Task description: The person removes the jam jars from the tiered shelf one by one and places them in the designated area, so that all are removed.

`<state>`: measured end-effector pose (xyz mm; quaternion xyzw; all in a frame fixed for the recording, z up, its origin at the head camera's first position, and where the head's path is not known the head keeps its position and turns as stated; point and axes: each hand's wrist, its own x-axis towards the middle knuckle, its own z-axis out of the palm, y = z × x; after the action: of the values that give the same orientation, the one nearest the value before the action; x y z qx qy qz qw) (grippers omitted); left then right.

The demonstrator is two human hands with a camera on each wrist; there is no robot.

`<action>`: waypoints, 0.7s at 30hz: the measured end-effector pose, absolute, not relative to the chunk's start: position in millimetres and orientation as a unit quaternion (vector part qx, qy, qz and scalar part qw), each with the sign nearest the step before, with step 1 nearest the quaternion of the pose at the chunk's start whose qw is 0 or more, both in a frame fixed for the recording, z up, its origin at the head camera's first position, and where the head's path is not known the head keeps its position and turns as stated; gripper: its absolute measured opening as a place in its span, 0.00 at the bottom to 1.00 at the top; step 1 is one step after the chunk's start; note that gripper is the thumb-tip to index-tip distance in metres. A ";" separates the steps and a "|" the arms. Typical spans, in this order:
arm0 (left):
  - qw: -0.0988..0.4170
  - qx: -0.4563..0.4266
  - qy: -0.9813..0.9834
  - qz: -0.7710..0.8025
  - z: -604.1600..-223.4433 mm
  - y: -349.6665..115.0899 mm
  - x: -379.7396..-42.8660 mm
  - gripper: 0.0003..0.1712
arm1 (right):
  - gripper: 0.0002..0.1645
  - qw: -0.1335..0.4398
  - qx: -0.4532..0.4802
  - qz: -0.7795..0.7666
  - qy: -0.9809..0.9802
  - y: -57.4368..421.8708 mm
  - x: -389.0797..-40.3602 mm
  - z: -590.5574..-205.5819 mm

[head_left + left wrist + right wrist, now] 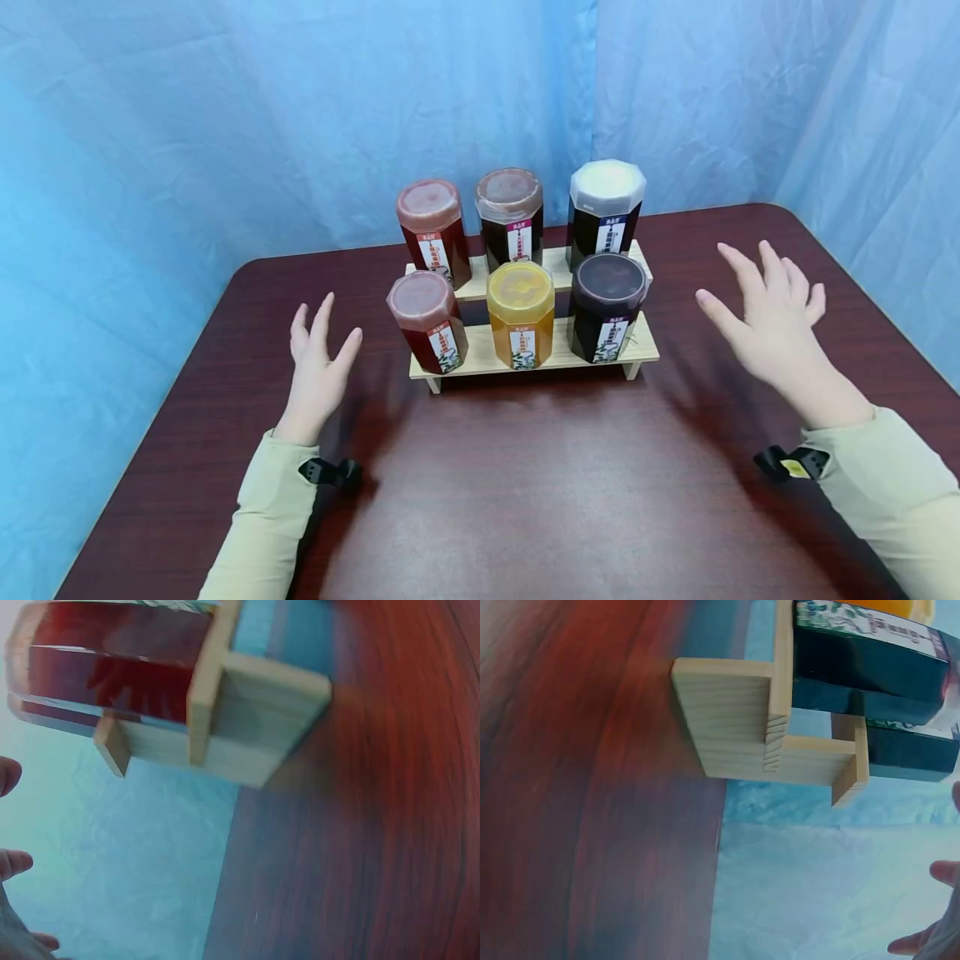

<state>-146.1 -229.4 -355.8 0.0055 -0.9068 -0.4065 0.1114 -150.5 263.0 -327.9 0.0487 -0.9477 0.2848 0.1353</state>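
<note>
A two-step wooden rack (480, 360) stands on the table, with three capped jars on each step. On the lower step are a red jar (429, 333), a yellow jar (498, 329) and a dark jar (581, 321). The upper step carries another red jar (457, 242), a dark brown jar (491, 237) and a white-lidded dark jar (581, 229). Left of the rack, my left hand (315, 375) is raised with fingers spread, holding nothing. My right hand (780, 333), also spread and bare of any object, hovers to the rack's right.
The dark reddish-brown wooden table (540, 492) extends around the rack. Pale blue cloth (337, 125) hangs behind it and along both sides. A small black wrist camera (330, 473) sits at the left cuff, another wrist camera (791, 462) at the right.
</note>
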 end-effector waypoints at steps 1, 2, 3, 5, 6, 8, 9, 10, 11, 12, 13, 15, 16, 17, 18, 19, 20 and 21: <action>0.099 0.004 -0.899 -0.428 -354.7 -228.8 -146.4 0.38 | 0.39 0.139 0.053 0.305 -0.941 262.6 -151.3 -326.8; 0.085 0.003 -0.890 -0.449 -353.5 -228.1 -146.4 0.37 | 0.38 0.144 0.059 0.324 -0.933 262.3 -152.4 -325.6; 0.068 0.005 -0.880 -0.470 -352.5 -227.3 -146.2 0.37 | 0.37 0.149 0.064 0.344 -0.925 261.8 -153.5 -324.4; 0.039 0.005 -0.856 -0.515 -351.7 -225.0 -145.5 0.36 | 0.37 0.152 0.069 0.376 -0.911 260.6 -155.5 -321.8; 0.023 0.003 -0.840 -0.541 -351.9 -223.5 -145.0 0.36 | 0.36 0.153 0.068 0.387 -0.907 259.7 -156.3 -320.2; -0.008 0.002 -0.809 -0.587 -353.9 -220.1 -144.0 0.36 | 0.36 0.152 0.068 0.405 -0.899 257.7 -157.9 -317.0; -0.022 0.002 -0.792 -0.611 -356.1 -218.3 -144.2 0.35 | 0.36 0.151 0.067 0.415 -0.895 256.3 -158.7 -315.7; -0.034 -0.002 -0.774 -0.632 -358.3 -216.5 -144.2 0.35 | 0.36 0.148 0.068 0.423 -0.891 254.8 -159.5 -314.3; -0.046 -0.006 -0.756 -0.652 -360.8 -214.7 -144.4 0.35 | 0.36 0.144 0.071 0.432 -0.888 253.3 -160.4 -313.1; -0.058 -0.010 -0.740 -0.670 -363.3 -213.0 -144.6 0.35 | 0.36 0.141 0.074 0.440 -0.884 251.9 -161.5 -312.2; -0.069 -0.011 -0.726 -0.684 -365.9 -211.3 -144.8 0.35 | 0.36 0.137 0.077 0.448 -0.880 250.2 -162.5 -311.0; -0.093 -0.015 -0.703 -0.705 -371.1 -208.5 -145.4 0.35 | 0.37 0.131 0.087 0.465 -0.871 247.1 -164.5 -309.1; -0.106 -0.019 -0.697 -0.709 -373.1 -207.3 -145.5 0.36 | 0.37 0.128 0.089 0.470 -0.869 245.3 -165.4 -307.6; -0.117 -0.020 -0.694 -0.710 -375.3 -206.0 -145.6 0.36 | 0.38 0.126 0.091 0.474 -0.867 243.4 -166.4 -305.9; -0.128 -0.023 -0.694 -0.708 -377.3 -204.9 -145.7 0.36 | 0.38 0.124 0.093 0.477 -0.865 241.5 -167.1 -304.0; -0.138 -0.023 -0.694 -0.706 -379.3 -203.7 -145.8 0.37 | 0.38 0.122 0.095 0.480 -0.863 239.5 -167.8 -301.6; -0.147 -0.026 -0.694 -0.704 -381.2 -203.0 -145.9 0.37 | 0.39 0.121 0.098 0.483 -0.862 237.6 -168.4 -299.3; -0.153 -0.028 -0.693 -0.704 -382.8 -202.0 -145.8 0.37 | 0.39 0.119 0.101 0.486 -0.860 235.4 -169.1 -296.7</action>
<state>-145.8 -202.0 -382.8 -0.0284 -0.6927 -0.7041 -0.1533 -169.1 235.4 -296.7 0.1011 -0.8600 0.4858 0.1191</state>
